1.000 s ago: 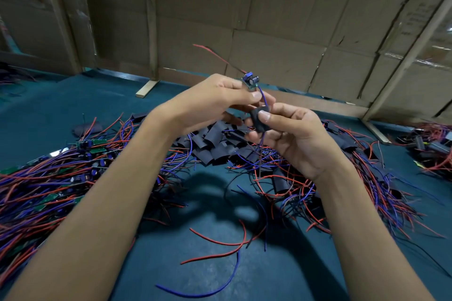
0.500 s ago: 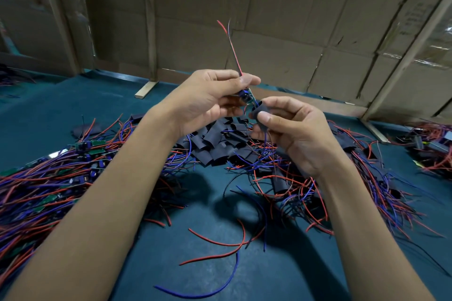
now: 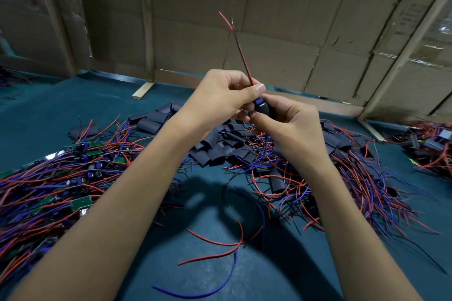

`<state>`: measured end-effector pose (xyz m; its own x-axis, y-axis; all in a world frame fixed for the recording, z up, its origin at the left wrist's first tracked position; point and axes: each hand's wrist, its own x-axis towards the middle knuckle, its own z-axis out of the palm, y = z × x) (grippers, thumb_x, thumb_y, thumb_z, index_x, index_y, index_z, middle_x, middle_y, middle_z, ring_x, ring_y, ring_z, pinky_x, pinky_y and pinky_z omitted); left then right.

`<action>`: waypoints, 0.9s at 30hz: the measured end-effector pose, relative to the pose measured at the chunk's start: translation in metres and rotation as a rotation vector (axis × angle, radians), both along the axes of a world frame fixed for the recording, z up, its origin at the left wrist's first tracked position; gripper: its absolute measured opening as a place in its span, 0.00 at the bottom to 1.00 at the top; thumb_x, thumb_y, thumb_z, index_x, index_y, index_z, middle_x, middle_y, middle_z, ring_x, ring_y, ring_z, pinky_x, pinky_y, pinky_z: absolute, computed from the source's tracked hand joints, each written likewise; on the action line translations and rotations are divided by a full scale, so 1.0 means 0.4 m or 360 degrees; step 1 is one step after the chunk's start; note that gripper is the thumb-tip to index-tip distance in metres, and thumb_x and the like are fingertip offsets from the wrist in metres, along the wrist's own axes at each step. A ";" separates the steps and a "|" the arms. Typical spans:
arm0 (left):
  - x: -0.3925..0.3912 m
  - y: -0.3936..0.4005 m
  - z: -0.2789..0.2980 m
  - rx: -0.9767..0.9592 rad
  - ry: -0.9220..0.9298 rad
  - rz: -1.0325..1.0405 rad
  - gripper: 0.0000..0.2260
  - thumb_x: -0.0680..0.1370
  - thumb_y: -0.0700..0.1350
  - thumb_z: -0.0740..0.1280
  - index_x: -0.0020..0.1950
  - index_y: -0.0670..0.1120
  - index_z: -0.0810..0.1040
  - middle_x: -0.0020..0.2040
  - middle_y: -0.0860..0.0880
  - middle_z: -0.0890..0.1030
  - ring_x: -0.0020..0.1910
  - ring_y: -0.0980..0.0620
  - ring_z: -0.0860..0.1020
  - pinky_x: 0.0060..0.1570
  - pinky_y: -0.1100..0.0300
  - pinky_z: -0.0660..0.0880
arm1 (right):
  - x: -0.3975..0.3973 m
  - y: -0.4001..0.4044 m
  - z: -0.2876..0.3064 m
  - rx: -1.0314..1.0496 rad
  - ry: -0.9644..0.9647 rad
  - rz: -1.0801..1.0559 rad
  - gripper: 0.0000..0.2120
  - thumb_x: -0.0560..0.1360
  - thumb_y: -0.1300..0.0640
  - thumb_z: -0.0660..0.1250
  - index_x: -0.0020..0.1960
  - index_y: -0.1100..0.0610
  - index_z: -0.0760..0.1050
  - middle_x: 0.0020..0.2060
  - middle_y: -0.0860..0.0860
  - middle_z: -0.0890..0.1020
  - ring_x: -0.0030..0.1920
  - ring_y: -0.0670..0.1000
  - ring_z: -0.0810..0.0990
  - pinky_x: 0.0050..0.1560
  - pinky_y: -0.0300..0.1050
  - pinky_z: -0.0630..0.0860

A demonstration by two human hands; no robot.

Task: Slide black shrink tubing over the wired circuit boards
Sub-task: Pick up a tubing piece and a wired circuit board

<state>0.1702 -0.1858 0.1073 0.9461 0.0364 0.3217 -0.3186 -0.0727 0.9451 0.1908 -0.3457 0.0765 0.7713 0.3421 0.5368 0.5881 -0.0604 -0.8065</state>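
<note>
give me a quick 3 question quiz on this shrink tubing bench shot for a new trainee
1. True or false: the left hand pinches the wires that stick upward.
2. Which hand grips the black tubing piece? A) left B) right C) neither
3. Fill in: the pile of loose black tubing lies on the ____ mat.

Key: 1 true. 2 B, the right hand has its fingers curled round it. 3 teal.
</note>
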 end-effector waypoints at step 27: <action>-0.006 0.040 0.018 0.0531 0.0050 0.0047 0.11 0.78 0.48 0.72 0.60 0.49 0.80 0.48 0.47 0.87 0.41 0.56 0.83 0.35 0.62 0.74 | -0.027 -0.029 0.055 -0.0651 -0.0405 -0.0450 0.17 0.73 0.61 0.70 0.61 0.53 0.83 0.44 0.45 0.85 0.45 0.42 0.80 0.51 0.43 0.77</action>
<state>0.1677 -0.1697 0.1146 0.9559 -0.0387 0.2912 -0.2829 -0.3886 0.8769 0.1801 -0.3574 0.0985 0.7266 0.3604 0.5850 0.6768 -0.5222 -0.5189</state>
